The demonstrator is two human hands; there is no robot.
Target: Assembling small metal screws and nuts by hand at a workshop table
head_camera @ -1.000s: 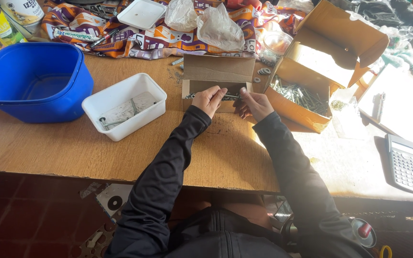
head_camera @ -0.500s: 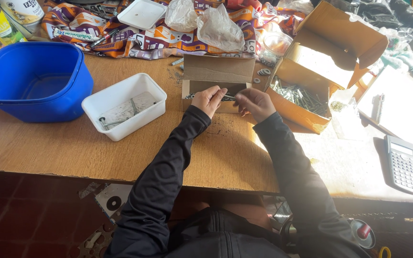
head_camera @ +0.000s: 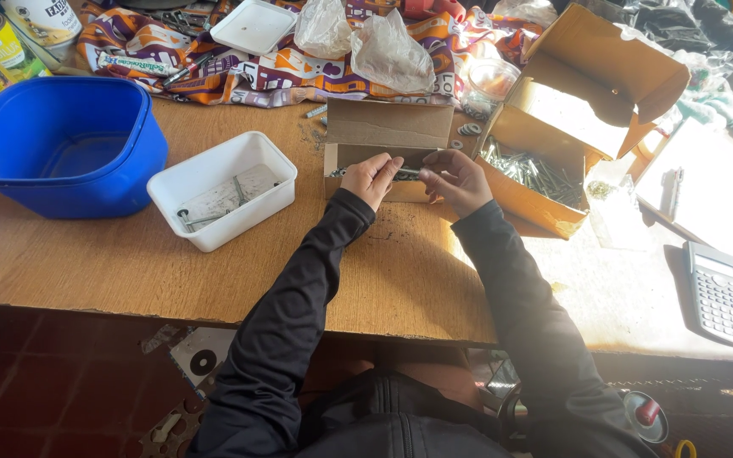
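Head view: both hands meet at the centre of the frame, at the front edge of a small open cardboard box [head_camera: 388, 144] on the wooden table [head_camera: 112, 263]. The left hand [head_camera: 371, 178] is curled, its fingers closed around a thin metal piece [head_camera: 406, 174] that lies across the box's opening. The right hand [head_camera: 456, 178] pinches the same piece from the other side, fingertips bent inward. What exactly the piece is cannot be told; it looks like a long screw or rod.

Just right of the hands stands a larger cardboard box [head_camera: 570, 127], flaps up, with a heap of metal screws [head_camera: 532, 170] inside. Left of centre sits a white plastic tub [head_camera: 222, 191] holding a few metal parts, and beside it, at the upper left, a blue plastic basin [head_camera: 65, 144]. Along the top of the frame lies a patterned cloth [head_camera: 248, 72] with clear plastic bags [head_camera: 388, 51] on it. A calculator [head_camera: 719, 293] rests at the right edge.
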